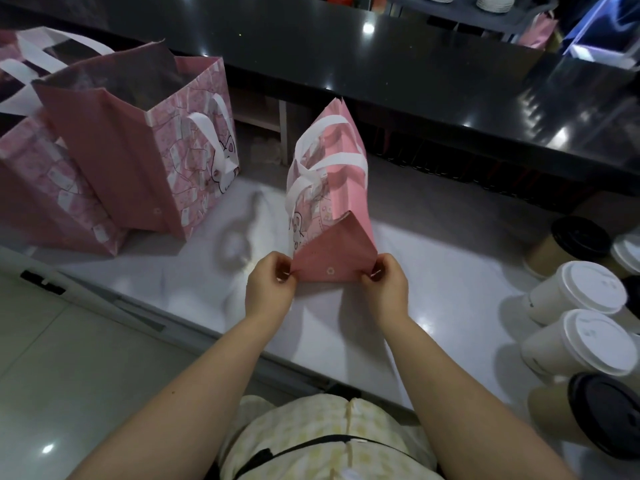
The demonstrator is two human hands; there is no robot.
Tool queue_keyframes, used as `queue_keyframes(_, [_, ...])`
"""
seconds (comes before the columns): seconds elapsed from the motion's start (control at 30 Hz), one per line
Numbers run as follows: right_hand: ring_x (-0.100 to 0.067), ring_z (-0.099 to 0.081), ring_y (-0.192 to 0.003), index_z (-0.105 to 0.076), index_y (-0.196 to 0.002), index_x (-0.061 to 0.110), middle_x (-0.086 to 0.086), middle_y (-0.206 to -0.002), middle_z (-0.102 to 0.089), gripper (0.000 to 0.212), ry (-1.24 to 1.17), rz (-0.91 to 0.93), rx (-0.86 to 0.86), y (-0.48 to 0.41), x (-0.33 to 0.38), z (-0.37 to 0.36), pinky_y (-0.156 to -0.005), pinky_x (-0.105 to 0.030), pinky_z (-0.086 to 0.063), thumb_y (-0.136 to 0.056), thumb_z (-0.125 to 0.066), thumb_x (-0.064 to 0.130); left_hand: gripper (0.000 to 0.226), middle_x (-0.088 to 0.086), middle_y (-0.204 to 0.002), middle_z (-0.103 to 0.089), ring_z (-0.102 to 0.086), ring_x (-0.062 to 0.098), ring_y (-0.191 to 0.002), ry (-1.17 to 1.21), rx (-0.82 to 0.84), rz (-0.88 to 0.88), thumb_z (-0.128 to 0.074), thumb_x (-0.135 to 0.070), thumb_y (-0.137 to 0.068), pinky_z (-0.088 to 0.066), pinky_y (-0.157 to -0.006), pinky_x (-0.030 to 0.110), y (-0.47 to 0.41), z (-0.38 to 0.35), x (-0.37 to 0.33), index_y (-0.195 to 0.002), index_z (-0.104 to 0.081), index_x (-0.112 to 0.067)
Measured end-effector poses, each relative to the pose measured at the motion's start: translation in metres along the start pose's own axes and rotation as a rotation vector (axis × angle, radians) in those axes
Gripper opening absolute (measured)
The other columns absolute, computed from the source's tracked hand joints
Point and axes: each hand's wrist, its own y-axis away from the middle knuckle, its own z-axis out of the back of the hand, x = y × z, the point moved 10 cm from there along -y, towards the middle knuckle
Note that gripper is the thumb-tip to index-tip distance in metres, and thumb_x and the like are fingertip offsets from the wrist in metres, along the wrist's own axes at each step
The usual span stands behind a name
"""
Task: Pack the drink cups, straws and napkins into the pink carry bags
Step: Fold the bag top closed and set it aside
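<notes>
A folded pink carry bag with white handles stands on edge on the white counter. My left hand pinches its near bottom corner on the left, my right hand pinches the corner on the right. Two opened pink carry bags stand at the left: one upright and open at the top, another behind it at the frame's edge. Several lidded drink cups lie at the right: white-lidded ones and black-lidded kraft ones. No straws or napkins show.
A raised black glossy counter runs across the back. Stacked white plates sit on a shelf beyond it. The counter's front edge runs diagonally, with tiled floor at the lower left.
</notes>
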Motion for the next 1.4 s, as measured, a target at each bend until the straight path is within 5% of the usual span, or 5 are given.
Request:
queue_keyframes(0.27, [-0.014,-0.053,-0.063,-0.057,-0.072,0.021,0.006,-0.071,-0.06,0.02,-0.033,-0.066,-0.096,-0.015,-0.005,0.014,-0.056,-0.01,-0.039,-0.076,-0.063,0.003,0.025,-0.018,-0.069,-0.064,-0.06,-0.006,-0.067,-0.025,0.086,-0.007,-0.074,-0.014,-0.077,-0.043,-0.06,0.012,0.003,-0.012,-0.008,-0.07,-0.06,-0.033])
queue_keyframes(0.4, [-0.017,-0.063,-0.085,-0.056,-0.12,0.022,0.007,-0.11,-0.059,0.038,-0.215,-0.233,-0.243,-0.017,-0.029,0.045,-0.083,-0.03,-0.052,-0.086,-0.068,0.01,0.038,-0.023,-0.094,-0.066,-0.062,0.0,-0.083,0.069,0.505,-0.111,-0.071,-0.008,-0.084,-0.051,-0.074,0.012,0.041,-0.079,-0.03,-0.104,-0.07,-0.04])
queue_keyframes(0.67, [-0.014,-0.062,-0.082,-0.065,-0.086,0.028,0.006,-0.086,-0.068,0.005,-0.482,0.077,-0.195,0.008,0.006,0.068,-0.075,-0.036,-0.054,-0.088,-0.068,0.024,0.036,-0.006,-0.111,-0.06,-0.057,0.017,-0.101,0.303,-0.161,0.046,-0.065,-0.001,-0.087,-0.052,-0.09,0.037,-0.047,0.03,-0.012,-0.114,-0.056,-0.022])
queue_keyframes(1.1, [-0.011,-0.069,-0.085,-0.069,-0.098,0.014,0.004,-0.091,-0.074,0.032,-0.599,0.141,-0.119,0.016,0.005,0.088,-0.074,-0.025,-0.056,-0.087,-0.063,0.043,0.028,-0.013,-0.095,-0.062,-0.059,0.011,-0.09,0.335,-0.028,-0.118,-0.07,-0.007,-0.087,-0.049,-0.08,0.026,-0.06,0.004,-0.035,-0.1,-0.058,-0.03])
queue_keyframes(1.4, [-0.011,-0.069,-0.072,-0.071,-0.069,0.026,0.005,-0.075,-0.074,0.027,-0.452,0.052,-0.195,0.009,-0.012,0.095,-0.068,-0.022,-0.056,-0.083,-0.072,0.003,0.029,-0.012,-0.076,-0.064,-0.058,-0.01,-0.066,0.368,-0.087,-0.102,-0.068,-0.003,-0.087,-0.045,-0.065,0.007,-0.061,0.009,-0.03,-0.077,-0.06,-0.029])
